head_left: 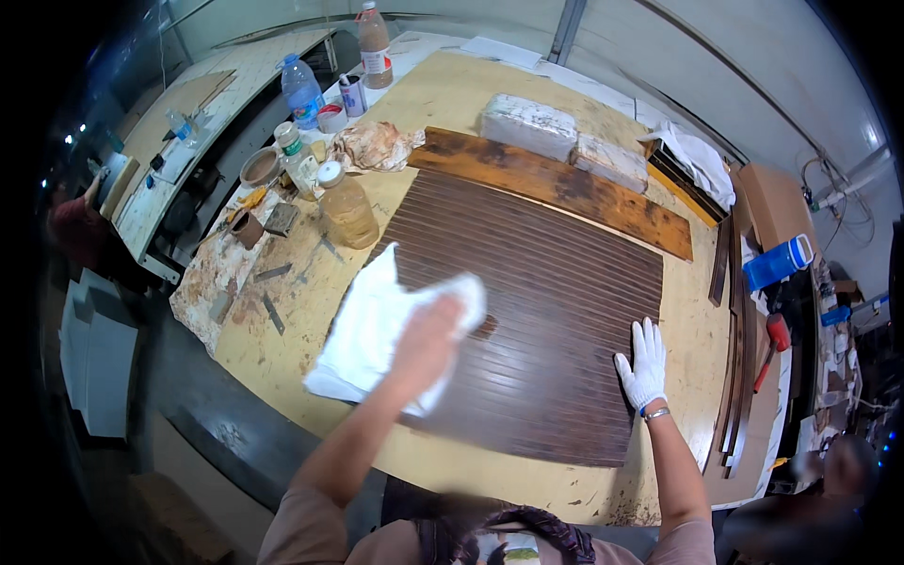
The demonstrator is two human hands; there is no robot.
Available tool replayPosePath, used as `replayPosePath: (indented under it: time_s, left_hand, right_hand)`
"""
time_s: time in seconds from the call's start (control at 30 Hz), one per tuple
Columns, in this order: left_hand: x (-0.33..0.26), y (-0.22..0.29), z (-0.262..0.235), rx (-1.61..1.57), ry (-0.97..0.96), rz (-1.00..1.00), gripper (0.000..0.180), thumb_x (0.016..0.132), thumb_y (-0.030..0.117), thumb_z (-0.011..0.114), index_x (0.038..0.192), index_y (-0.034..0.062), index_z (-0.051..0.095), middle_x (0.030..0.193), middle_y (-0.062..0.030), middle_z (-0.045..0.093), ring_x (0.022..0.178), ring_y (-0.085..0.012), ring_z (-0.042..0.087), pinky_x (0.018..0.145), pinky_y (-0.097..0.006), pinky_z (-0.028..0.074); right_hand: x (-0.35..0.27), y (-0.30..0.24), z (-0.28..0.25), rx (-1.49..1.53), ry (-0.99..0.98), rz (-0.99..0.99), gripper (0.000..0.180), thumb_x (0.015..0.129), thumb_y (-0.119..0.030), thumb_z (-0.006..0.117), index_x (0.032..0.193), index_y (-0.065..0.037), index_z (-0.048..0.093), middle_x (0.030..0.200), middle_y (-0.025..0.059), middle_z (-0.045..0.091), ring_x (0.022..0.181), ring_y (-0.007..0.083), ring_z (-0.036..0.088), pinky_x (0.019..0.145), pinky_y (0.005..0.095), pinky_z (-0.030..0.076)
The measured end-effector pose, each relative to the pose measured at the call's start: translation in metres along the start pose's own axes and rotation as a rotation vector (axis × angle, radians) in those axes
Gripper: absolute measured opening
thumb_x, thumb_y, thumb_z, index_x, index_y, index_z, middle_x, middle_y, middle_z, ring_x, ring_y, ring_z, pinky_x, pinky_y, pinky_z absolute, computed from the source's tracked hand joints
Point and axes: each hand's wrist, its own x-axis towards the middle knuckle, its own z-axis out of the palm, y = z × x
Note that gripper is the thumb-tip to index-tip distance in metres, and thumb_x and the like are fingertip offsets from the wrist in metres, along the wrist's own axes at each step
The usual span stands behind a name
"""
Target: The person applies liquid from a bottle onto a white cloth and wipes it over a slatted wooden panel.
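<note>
Our left hand [426, 345] on white cloth [356, 330], we can't tell fingers' grip; right hand [645, 365], fingers wide, on grooved panel [546, 311].

1 wide fisheye head view, facing down and forward, near above the workbench [452, 461]

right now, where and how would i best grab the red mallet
Take the mallet by its slim handle, probably from the near side with the right hand: the handle points toward you, the bulky head away.
</note>
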Motion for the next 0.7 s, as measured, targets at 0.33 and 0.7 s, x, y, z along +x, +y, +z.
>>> replayPosePath:
  time_s: [0.33, 0.7]
  left_hand:
    - [0.035, 0.094, 0.049, -0.009, -0.059, 0.027, 0.05, 0.099, 0.015, 0.044, 0.147, 0.0008, 0.04, 0.151, -0.0193, 0.043, 0.142, -0.0347, 0.036, 0.118, -0.043, 0.026]
    - [0.085, 0.006, -0.022, 0.039, 0.075, -0.453, 0.056, 0.095, 0.016, 0.052, 0.145, -0.0061, 0.038, 0.151, -0.025, 0.037, 0.141, -0.0414, 0.034, 0.117, -0.045, 0.027]
  right_hand:
    - [-0.004, -0.008, -0.005, 0.197, 0.006, 0.057, 0.07, 0.088, -0.024, 0.068, 0.149, -0.005, 0.039, 0.16, 0.0189, 0.026, 0.147, 0.0409, 0.021, 0.121, 0.046, 0.022]
    - [-0.008, -0.002, -0.009, 0.246, 0.006, 0.11, 0.07, 0.087, -0.026, 0.068, 0.148, -0.004, 0.04, 0.159, 0.0193, 0.026, 0.147, 0.0416, 0.019, 0.121, 0.0458, 0.023]
